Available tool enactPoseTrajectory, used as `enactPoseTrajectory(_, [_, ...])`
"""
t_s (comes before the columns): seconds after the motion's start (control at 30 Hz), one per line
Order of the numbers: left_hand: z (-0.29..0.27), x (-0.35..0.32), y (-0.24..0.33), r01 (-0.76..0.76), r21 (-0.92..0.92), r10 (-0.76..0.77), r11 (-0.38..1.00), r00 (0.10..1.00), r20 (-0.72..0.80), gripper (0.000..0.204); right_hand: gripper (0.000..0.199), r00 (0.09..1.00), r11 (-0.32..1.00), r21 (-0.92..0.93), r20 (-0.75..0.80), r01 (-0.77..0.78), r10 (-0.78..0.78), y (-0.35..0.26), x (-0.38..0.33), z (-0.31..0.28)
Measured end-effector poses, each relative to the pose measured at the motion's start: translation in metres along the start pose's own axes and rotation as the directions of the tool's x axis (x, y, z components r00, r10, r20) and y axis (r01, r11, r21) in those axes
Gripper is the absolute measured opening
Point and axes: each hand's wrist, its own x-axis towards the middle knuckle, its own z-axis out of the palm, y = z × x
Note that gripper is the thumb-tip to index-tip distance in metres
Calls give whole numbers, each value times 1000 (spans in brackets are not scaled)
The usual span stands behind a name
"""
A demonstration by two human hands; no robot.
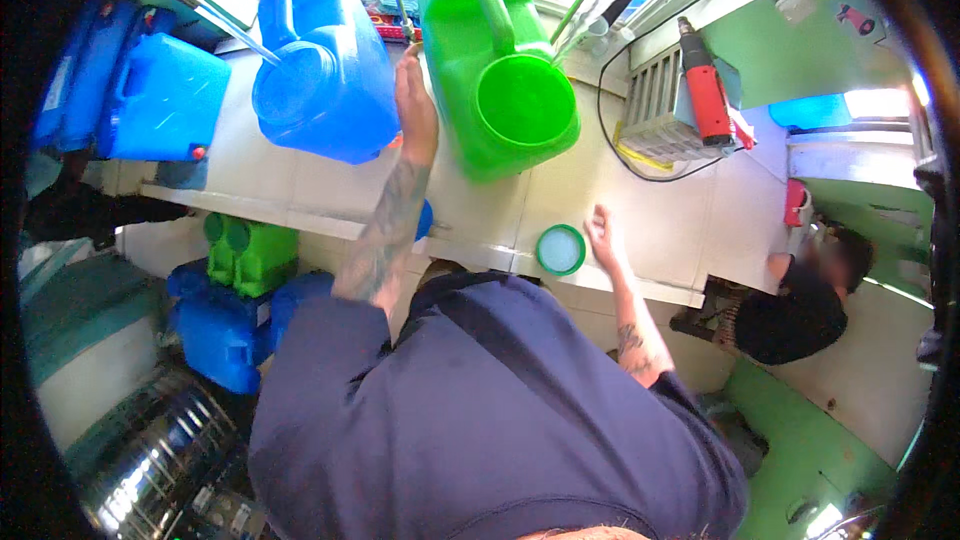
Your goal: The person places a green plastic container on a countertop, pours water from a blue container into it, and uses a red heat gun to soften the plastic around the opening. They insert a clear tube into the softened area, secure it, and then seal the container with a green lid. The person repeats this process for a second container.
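Note:
My left hand (pixel 416 110) reaches between a blue jug (pixel 330 100) and a green jug (pixel 455 70) on the counter. Its fingers are stretched out, and the tips come close to a small tap (pixel 408 32) behind the jugs. I cannot make out whether they touch it. The green jug has a wide round opening facing me. Near the counter's front edge lies a round green lid (pixel 561 250) with a pale inside. Beside it, to the right, my right hand (pixel 602 232) hovers with loosely bent fingers and nothing visible in them.
A red heat gun (pixel 705 90) with a black cable rests on a slatted metal box (pixel 660 110) at the right. More blue containers (pixel 170 95) stand at the left. Blue and green cans (pixel 250 250) sit below the counter (pixel 290 185). Another person (pixel 800 305) is at the far right.

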Motion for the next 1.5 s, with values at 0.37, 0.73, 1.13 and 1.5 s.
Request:
enactPoseTrajectory(0.37, [45, -77, 72, -452, 347, 416, 822, 892, 177, 63, 74, 894, 723, -540, 146, 431, -423, -133, 274, 28])
enactPoseTrajectory(0.73, [43, -75, 60, -472, 374, 447, 799, 881, 156, 63, 67, 916, 690, -603, 236, 399, -324, -145, 307, 34])
enactPoseTrajectory(1.13, [44, -75, 62, -487, 348, 460, 801, 873, 164, 61, 59, 877, 686, -548, 281, 480, -389, -175, 296, 31])
enactPoseTrajectory(1.5, [44, -77, 68, -459, 373, 440, 807, 887, 139, 58, 98, 850, 730, -518, 500, 445, -164, -102, 333, 27])
